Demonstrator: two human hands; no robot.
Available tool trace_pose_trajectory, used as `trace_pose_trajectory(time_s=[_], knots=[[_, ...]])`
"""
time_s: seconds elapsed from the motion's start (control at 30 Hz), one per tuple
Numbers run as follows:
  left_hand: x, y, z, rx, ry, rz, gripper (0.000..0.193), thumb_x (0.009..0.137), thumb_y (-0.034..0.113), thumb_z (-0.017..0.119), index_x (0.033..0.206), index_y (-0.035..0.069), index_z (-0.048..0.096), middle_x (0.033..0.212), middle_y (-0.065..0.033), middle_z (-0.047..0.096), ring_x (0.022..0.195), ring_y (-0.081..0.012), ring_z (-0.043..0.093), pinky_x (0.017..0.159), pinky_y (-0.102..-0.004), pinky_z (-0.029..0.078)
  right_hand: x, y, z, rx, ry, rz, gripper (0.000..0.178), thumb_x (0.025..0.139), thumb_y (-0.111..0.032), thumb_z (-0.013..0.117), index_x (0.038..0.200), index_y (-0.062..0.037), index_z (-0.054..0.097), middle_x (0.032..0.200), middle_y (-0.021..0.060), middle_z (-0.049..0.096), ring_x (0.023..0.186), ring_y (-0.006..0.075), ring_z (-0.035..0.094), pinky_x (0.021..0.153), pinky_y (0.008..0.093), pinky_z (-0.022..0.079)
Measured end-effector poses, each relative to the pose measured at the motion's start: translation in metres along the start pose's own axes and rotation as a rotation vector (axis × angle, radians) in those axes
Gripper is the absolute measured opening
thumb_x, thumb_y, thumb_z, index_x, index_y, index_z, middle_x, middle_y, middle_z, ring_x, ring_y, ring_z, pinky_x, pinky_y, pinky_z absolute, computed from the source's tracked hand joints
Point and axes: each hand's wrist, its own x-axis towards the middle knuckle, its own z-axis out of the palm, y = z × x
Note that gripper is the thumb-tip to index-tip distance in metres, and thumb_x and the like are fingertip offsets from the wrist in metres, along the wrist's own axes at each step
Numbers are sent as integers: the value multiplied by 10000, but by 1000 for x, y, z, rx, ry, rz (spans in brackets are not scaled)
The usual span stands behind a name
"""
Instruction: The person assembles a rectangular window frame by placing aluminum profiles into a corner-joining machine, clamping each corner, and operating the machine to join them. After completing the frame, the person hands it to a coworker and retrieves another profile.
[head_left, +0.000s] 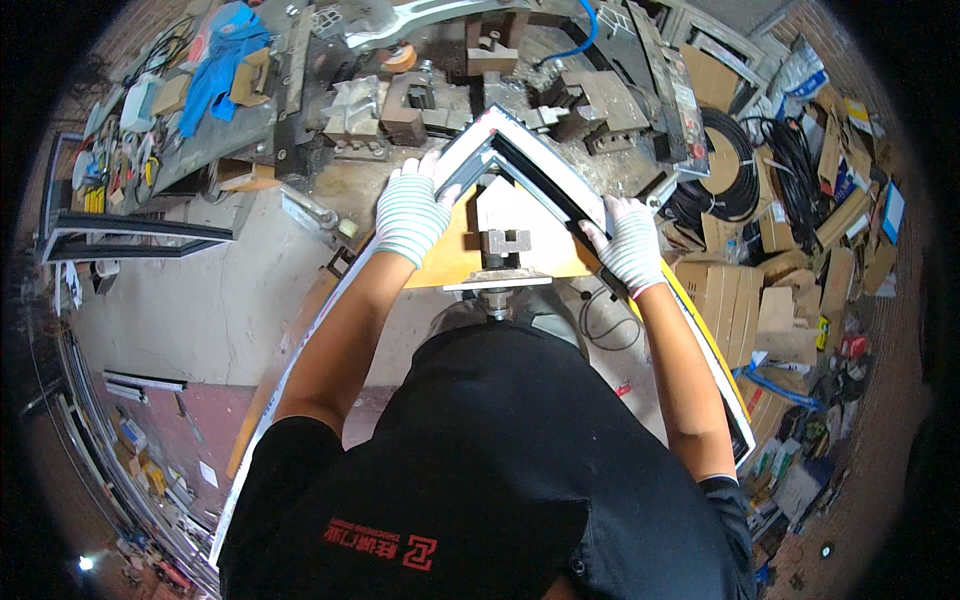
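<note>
A large profile frame (552,157), white on its outer face and dark on the inside, forms a corner that points away from me. Its two sides run back past my forearms on either side of my body. My left hand (410,215), in a striped glove with bare fingertips, is closed round the left side near the corner. On the right side my right hand (632,247), gloved alike, grips the profile with its thumb on the inner edge. Inside the corner stand a notched metal block (506,241) and an orange-yellow plate (440,258).
Heavy metal clamping blocks (600,105) of a machine lie just beyond the corner. A workbench with a blue cloth (225,70) and tools is at the far left. Cardboard boxes (718,300) and coiled black hose (735,165) crowd the right. Another dark frame (140,228) juts in at left.
</note>
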Motion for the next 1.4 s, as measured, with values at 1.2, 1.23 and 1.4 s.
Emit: trace_pose_trajectory(time_s=[1.2, 1.23, 1.4], knots=[[21, 10, -11, -28, -175, -161, 530, 938, 525, 739, 1124, 31, 687, 1105, -250, 739, 1064, -434, 714, 936, -509, 563, 60, -17, -4, 65, -416, 187, 783, 927, -752, 602, 1082, 6, 722, 970, 270, 759, 927, 446, 747, 850, 514, 586], [21, 10, -11, -26, -169, -154, 531, 938, 524, 741, 1136, 34, 684, 1101, -246, 741, 1062, -431, 716, 937, -512, 563, 61, -17, -4, 85, -411, 183, 779, 925, -751, 605, 1088, 2, 722, 977, 270, 760, 930, 447, 747, 850, 517, 585], [21, 9, -14, -30, -190, -139, 586, 936, 529, 733, 1199, 9, 669, 1132, -261, 736, 1076, -417, 721, 933, -480, 565, 64, -16, -4, 48, -426, 178, 836, 918, -763, 607, 1090, 48, 717, 987, 293, 753, 933, 448, 749, 851, 507, 588]])
